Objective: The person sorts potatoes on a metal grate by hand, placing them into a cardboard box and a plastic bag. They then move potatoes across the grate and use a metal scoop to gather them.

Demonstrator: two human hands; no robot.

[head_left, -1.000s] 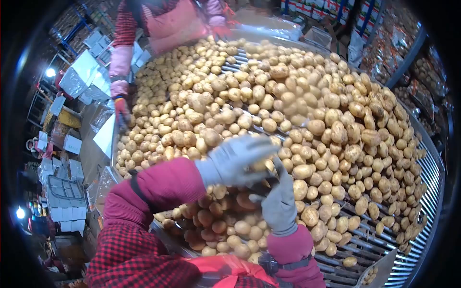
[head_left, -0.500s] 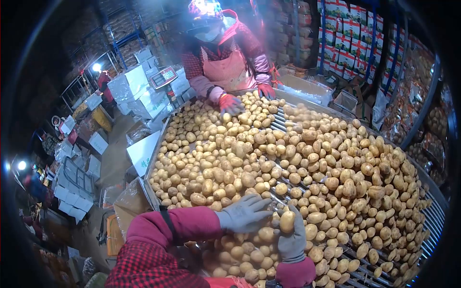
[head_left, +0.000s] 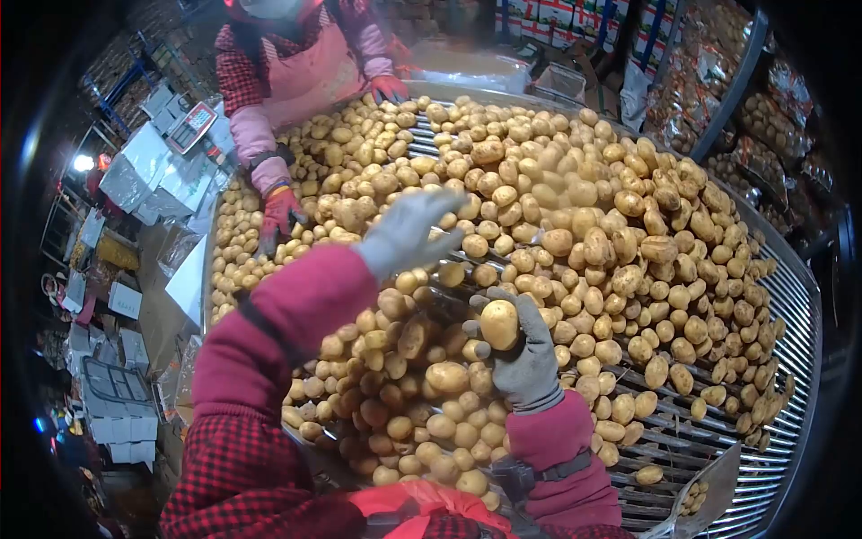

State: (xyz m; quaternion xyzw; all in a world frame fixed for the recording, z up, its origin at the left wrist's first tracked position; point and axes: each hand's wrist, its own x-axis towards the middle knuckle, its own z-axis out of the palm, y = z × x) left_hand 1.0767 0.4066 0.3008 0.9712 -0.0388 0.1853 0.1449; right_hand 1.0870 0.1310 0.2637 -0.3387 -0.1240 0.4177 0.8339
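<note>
From my remote post on the head camera, I am watching two gray-gloved hands working over a metal-slatted table (head_left: pixel 795 359) heaped with loose potatoes (head_left: pixel 626 278). The right hand (head_left: pixel 528 364) is holding a single potato (head_left: pixel 499 324), its fingers curling around the sides and the potato's pale face turning up toward my lens. The left hand (head_left: pixel 406 235), blurring slightly, is hovering above the pile with its fingers spreading apart; I am seeing nothing between them, though the palm is facing away from me. The held potato is sitting above the slats, just beyond a nearer, shaded heap (head_left: pixel 447 377) that is lying close to the wearer's body. I am judging the step in hand to be lifting out one potato at a time by hand. To my eye, the next move is calling for a snug right-hand grip and a clear path over the nearer heap, with the left hand keeping out of the way. Across the table, a co-worker (head_left: pixel 310 81) is resting a red-gloved hand (head_left: pixel 281 216) among the potatoes.
</note>
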